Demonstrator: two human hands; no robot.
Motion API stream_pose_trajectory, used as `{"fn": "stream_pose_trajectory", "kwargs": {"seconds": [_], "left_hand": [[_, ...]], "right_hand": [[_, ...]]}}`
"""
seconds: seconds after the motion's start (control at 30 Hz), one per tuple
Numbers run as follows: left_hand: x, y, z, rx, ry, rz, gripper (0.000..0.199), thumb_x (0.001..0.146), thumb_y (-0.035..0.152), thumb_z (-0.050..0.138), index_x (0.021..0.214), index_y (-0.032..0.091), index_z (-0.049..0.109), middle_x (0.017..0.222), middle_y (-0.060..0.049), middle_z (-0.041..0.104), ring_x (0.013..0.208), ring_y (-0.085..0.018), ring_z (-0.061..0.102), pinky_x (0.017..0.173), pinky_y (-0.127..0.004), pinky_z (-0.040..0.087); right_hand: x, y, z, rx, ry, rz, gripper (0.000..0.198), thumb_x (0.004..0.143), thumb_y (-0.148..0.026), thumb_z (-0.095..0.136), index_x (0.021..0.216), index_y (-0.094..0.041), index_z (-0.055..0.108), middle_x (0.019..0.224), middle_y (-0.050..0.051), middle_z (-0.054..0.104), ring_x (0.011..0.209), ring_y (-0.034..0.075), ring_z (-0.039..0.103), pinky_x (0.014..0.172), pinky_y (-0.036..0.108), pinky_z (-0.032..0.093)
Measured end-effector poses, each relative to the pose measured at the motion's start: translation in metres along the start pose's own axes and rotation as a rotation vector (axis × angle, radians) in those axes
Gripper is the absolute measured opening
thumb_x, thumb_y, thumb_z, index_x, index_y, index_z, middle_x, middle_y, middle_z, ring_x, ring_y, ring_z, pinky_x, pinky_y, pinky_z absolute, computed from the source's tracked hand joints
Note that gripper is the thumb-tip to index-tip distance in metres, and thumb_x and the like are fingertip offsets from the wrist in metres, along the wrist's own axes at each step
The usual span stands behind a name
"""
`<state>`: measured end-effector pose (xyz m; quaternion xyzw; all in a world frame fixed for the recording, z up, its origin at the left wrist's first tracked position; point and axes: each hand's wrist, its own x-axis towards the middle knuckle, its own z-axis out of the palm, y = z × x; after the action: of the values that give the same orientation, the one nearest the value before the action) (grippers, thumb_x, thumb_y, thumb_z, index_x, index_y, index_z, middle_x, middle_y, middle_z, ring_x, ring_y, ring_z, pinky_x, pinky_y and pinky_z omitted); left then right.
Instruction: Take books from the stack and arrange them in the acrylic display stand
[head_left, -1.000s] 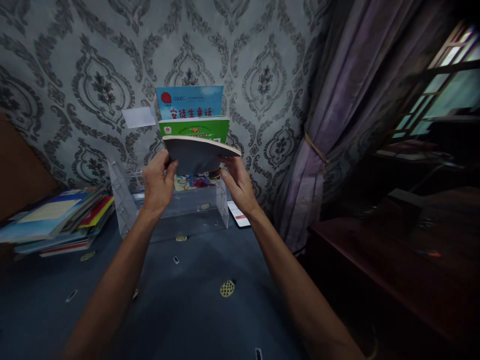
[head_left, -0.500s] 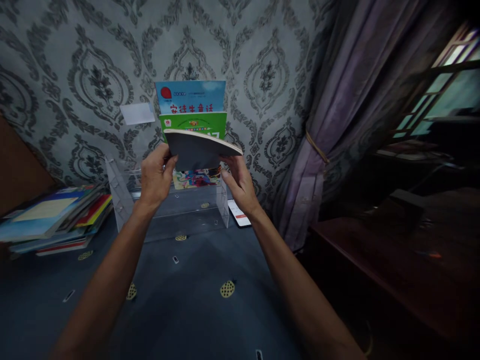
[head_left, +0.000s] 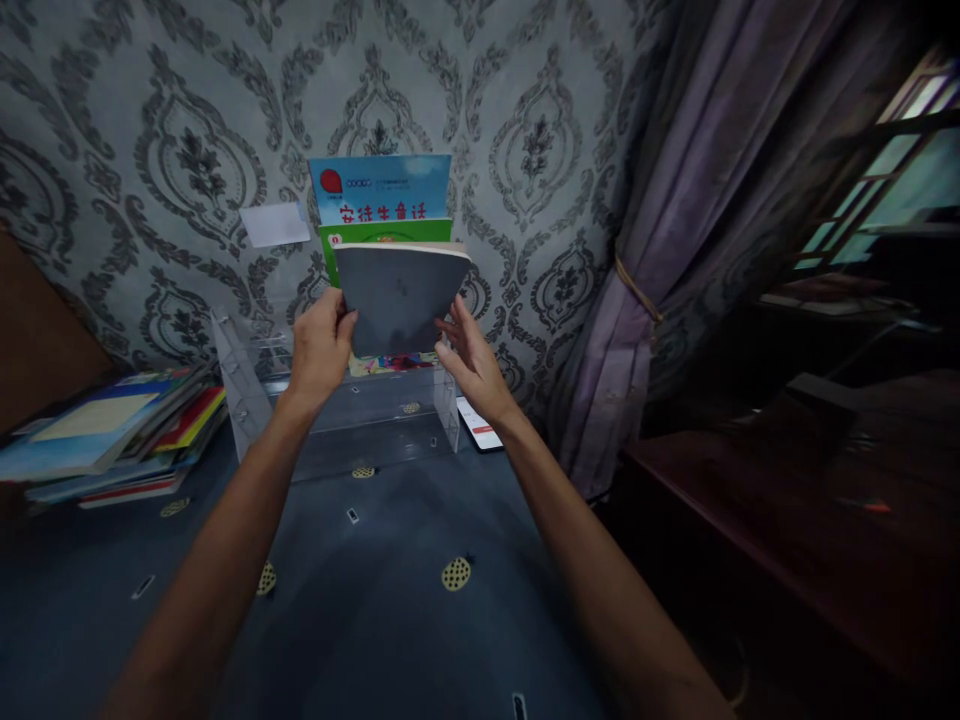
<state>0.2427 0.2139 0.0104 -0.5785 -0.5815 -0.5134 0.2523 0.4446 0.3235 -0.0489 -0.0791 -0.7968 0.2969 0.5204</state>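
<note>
Head view: a dark blue tabletop printed with yellow pineapples spreads at 6 o'clock, two bare forearms reaching over it. The left hand pinches a gray-backed book at its 9 o'clock edge, thumb in front. The right hand sits at the book's 4 o'clock, fingers loosely parted at the edge; whether they grip cannot be told.

The book, tilted and raised above a clear rack, looks like a thin paperback: probably light and flexible, its smooth cover apt to slide, its pale page edges easily creased. Both side edges, held low with thumbs on the cover, seem the surest hold.

The rack's hard, see-through plastic steps up behind the wrists. A flat, glossy phone lies beside it, at the book's 5 o'clock; at 8 o'clock, a stack of books leans unevenly, soft covers fanned. Beyond the gray cover, at 12 o'clock, stand a green book and a taller blue book. Damask-patterned wallpaper backs them, a folded purple curtain hanging at 3 o'clock.
</note>
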Motion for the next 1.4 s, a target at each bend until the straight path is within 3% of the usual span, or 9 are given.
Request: {"fn": "stream_pose_trajectory", "kwargs": {"seconds": [0.17, 0.37, 0.53, 0.7, 0.8, 0.97, 1.4], "left_hand": [[-0.003, -0.012, 0.011, 0.049, -0.047, -0.062, 0.013, 0.082, 0.016, 0.059, 0.076, 0.024, 0.05, 0.07, 0.001, 0.057, 0.068, -0.019, 0.057, 0.07, -0.032, 0.044], [-0.011, -0.004, 0.009, 0.31, -0.141, -0.167, 0.006, 0.092, 0.024, 0.054, 0.087, 0.022, 0.056, 0.08, -0.005, 0.065, 0.079, -0.023, 0.064, 0.073, -0.033, 0.045], [-0.01, 0.015, -0.001, 0.574, -0.321, -0.278, 0.021, 0.1, 0.034, 0.045, 0.106, 0.02, 0.059, 0.096, -0.011, 0.07, 0.097, -0.028, 0.068, 0.081, -0.036, 0.048], [-0.015, 0.017, 0.001, 0.58, -0.249, -0.32, 0.035, 0.099, 0.037, 0.048, 0.124, 0.014, 0.051, 0.103, -0.014, 0.073, 0.099, -0.032, 0.07, 0.08, -0.038, 0.052], [-0.016, 0.018, 0.001, 0.576, -0.27, -0.348, 0.045, 0.1, 0.04, 0.046, 0.133, 0.011, 0.046, 0.104, -0.016, 0.074, 0.099, -0.035, 0.071, 0.082, -0.041, 0.054], [-0.013, 0.022, -0.003, 0.579, -0.358, -0.376, 0.037, 0.101, 0.041, 0.044, 0.124, 0.013, 0.055, 0.105, -0.017, 0.074, 0.103, -0.034, 0.071, 0.084, -0.041, 0.054], [-0.02, 0.011, 0.0, 0.554, -0.353, -0.31, 0.032, 0.101, 0.039, 0.043, 0.117, 0.014, 0.056, 0.102, -0.017, 0.073, 0.1, -0.034, 0.071, 0.082, -0.041, 0.053]], "right_hand": [[-0.002, 0.011, 0.002, 0.028, -0.013, 0.04, 0.085, 0.094, -0.072, 0.048, 0.162, -0.029, 0.022, 0.169, 0.012, 0.026, 0.147, 0.029, 0.043, 0.121, 0.054, 0.036], [-0.004, 0.02, 0.004, -0.02, -0.031, 0.069, 0.081, 0.093, -0.071, 0.05, 0.158, -0.025, 0.035, 0.161, 0.013, 0.041, 0.146, 0.031, 0.044, 0.121, 0.054, 0.036], [-0.006, 0.019, 0.004, -0.077, -0.016, 0.085, 0.078, 0.094, -0.069, 0.049, 0.156, -0.023, 0.04, 0.161, 0.013, 0.041, 0.149, 0.031, 0.038, 0.121, 0.054, 0.034], [-0.007, 0.021, 0.004, -0.146, 0.013, 0.069, 0.071, 0.095, -0.064, 0.051, 0.155, -0.026, 0.043, 0.164, 0.012, 0.036, 0.152, 0.03, 0.033, 0.121, 0.054, 0.034], [-0.007, 0.022, 0.004, -0.21, 0.028, 0.057, 0.07, 0.095, -0.062, 0.051, 0.153, -0.024, 0.045, 0.165, 0.014, 0.035, 0.154, 0.031, 0.031, 0.124, 0.056, 0.028], [-0.008, 0.022, 0.005, -0.22, -0.001, 0.067, 0.071, 0.096, -0.061, 0.05, 0.155, -0.022, 0.042, 0.165, 0.015, 0.033, 0.154, 0.032, 0.03, 0.122, 0.057, 0.031], [-0.009, 0.028, 0.007, -0.136, -0.007, 0.09, 0.068, 0.096, -0.057, 0.054, 0.155, -0.025, 0.044, 0.167, 0.012, 0.03, 0.153, 0.033, 0.032, 0.118, 0.055, 0.04]]}}
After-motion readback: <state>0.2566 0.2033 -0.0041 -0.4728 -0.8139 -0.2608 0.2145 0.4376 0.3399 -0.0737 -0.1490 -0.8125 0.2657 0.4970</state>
